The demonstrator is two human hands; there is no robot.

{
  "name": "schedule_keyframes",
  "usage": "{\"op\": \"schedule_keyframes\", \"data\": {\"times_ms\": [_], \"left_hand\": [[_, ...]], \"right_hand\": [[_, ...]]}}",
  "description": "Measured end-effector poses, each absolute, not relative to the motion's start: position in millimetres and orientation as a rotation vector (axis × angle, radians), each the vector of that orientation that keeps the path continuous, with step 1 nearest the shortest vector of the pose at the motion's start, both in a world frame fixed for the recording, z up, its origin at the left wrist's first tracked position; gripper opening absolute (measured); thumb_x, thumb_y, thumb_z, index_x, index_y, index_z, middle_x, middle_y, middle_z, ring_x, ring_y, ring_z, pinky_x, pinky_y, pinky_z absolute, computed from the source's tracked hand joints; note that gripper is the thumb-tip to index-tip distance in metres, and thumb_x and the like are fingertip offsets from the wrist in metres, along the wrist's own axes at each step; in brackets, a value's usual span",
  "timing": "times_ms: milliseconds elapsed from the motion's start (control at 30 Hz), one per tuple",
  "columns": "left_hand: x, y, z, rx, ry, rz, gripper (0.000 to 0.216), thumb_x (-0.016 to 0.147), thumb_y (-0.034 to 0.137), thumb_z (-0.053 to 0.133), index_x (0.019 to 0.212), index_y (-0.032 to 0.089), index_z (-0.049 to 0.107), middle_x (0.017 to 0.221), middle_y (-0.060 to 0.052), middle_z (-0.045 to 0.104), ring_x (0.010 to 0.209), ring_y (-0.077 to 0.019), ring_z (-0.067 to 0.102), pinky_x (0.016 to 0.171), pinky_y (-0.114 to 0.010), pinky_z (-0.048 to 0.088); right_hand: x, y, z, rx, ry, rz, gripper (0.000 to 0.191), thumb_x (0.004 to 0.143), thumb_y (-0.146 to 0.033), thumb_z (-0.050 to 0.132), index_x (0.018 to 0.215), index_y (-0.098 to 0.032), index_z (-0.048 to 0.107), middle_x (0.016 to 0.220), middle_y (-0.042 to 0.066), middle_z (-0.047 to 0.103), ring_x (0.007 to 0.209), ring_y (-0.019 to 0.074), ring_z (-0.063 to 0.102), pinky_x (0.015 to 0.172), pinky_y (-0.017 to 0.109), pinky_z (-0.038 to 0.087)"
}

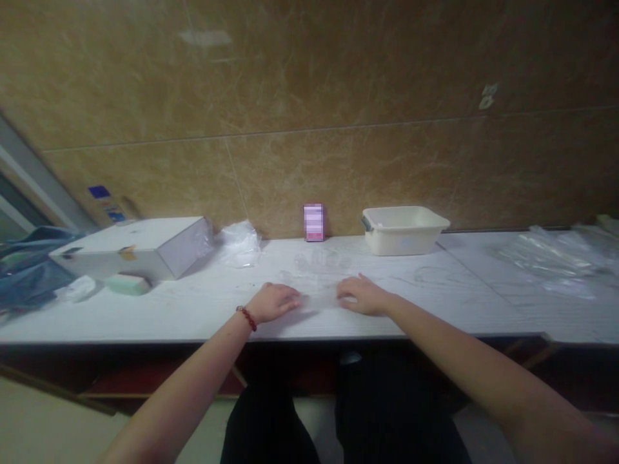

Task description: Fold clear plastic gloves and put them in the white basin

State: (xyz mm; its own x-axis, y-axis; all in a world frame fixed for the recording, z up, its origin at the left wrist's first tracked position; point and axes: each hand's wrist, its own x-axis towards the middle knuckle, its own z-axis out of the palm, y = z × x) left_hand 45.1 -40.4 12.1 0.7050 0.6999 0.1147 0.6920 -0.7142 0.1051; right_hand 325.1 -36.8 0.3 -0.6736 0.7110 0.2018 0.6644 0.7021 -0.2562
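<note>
at the near edge of the table (435,303), a clear plastic sheet (319,287) is touched at its ends by the left hand (276,301) and right hand (362,296); whether it is gripped cannot be told.

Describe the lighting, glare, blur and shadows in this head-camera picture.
Head view: dim, warm light, with a pale glare patch on the wall; the whole frame is soft and grainy, so the clear plastic between the left hand and right hand barely shows; the pink box is pixelated; soft shadows lie on the table under both hands.
</note>
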Motion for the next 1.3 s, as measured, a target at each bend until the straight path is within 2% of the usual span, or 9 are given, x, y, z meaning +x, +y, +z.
{"op": "schedule_keyframes", "data": {"times_ms": [67,167,333,433,500,633,867,1167,1300], "left_hand": [[59,-52,17,2.837,1.251,0.309,0.041,0.08,0.046,0.027,0.1,0.021,0.052,0.098,-0.004,0.056,0.093,-0.0182,0.048,0.083,-0.033,0.031],[96,-67,12,2.814,1.306,0.383,0.042,0.083,0.042,0.02,0.103,0.021,0.05,0.103,-0.005,0.054,0.097,-0.0182,0.045,0.086,-0.035,0.029],[144,-84,-13,2.773,1.464,0.267,0.055,0.077,0.055,0.019,0.121,0.026,0.032,0.129,-0.008,0.028,0.118,-0.0312,0.018,0.089,-0.054,0.013],[148,-86,-22,2.713,1.512,0.201,0.062,0.073,0.061,0.015,0.126,0.029,0.022,0.133,-0.01,0.018,0.119,-0.0353,0.013,0.085,-0.062,0.006],[146,-86,-23,2.693,1.515,0.195,0.063,0.072,0.063,0.014,0.125,0.031,0.021,0.133,-0.011,0.017,0.119,-0.0358,0.011,0.082,-0.064,0.003],[143,-87,-20,2.671,1.508,0.212,0.061,0.071,0.064,0.014,0.124,0.034,0.024,0.133,-0.01,0.018,0.119,-0.0361,0.012,0.081,-0.065,-0.001],[141,-87,-15,2.64,1.44,0.216,0.06,0.069,0.066,0.016,0.122,0.039,0.023,0.134,-0.009,0.013,0.119,-0.0368,0.008,0.079,-0.067,-0.005],[139,-88,-10,2.625,1.38,0.17,0.06,0.07,0.064,0.019,0.123,0.037,0.023,0.135,-0.008,0.008,0.12,-0.0367,0.004,0.079,-0.067,-0.003],[131,-85,-11,2.552,1.425,0.253,0.052,0.078,0.053,0.018,0.125,0.032,0.023,0.134,-0.006,0.016,0.121,-0.0308,0.012,0.088,-0.06,0.011]], "right_hand": [[326,-36,9,-1.074,-2.6,0.269,0.028,0.075,-0.04,0.041,0.092,-0.023,0.056,0.098,0.004,0.056,0.095,0.0188,0.047,0.09,0.045,0.02],[312,-23,17,-1.047,-2.485,0.375,0.038,0.081,-0.039,0.028,0.101,-0.019,0.053,0.104,0.006,0.054,0.099,0.016,0.045,0.089,0.034,0.029],[272,3,6,-0.978,-2.518,0.617,0.043,0.084,-0.036,0.019,0.115,-0.017,0.043,0.116,0.004,0.047,0.107,0.0121,0.041,0.09,0.028,0.03],[262,15,-9,-0.96,-2.654,0.604,0.044,0.084,-0.035,0.019,0.12,-0.018,0.036,0.123,0.004,0.04,0.113,0.0126,0.033,0.095,0.03,0.022],[264,24,-16,-0.918,-2.759,0.529,0.043,0.084,-0.034,0.019,0.122,-0.019,0.033,0.126,0.003,0.035,0.118,0.0128,0.025,0.098,0.033,0.014],[274,47,-21,-0.892,-2.886,0.373,0.045,0.083,-0.038,0.022,0.126,-0.024,0.025,0.132,0.001,0.023,0.121,0.0142,0.015,0.099,0.036,0.006],[286,97,-25,-0.986,-2.913,0.233,0.055,0.078,-0.052,0.021,0.127,-0.027,0.019,0.135,0.003,0.013,0.122,0.0196,0.01,0.098,0.04,0.005],[293,140,-32,-1.289,-2.814,0.168,0.056,0.077,-0.054,0.02,0.127,-0.027,0.019,0.134,0.002,0.016,0.122,0.0199,0.012,0.097,0.042,0.006],[289,132,-22,-1.521,-2.565,0.033,0.054,0.08,-0.046,0.022,0.126,-0.019,0.024,0.132,0.006,0.022,0.122,0.0207,0.011,0.097,0.043,0.005]]}}
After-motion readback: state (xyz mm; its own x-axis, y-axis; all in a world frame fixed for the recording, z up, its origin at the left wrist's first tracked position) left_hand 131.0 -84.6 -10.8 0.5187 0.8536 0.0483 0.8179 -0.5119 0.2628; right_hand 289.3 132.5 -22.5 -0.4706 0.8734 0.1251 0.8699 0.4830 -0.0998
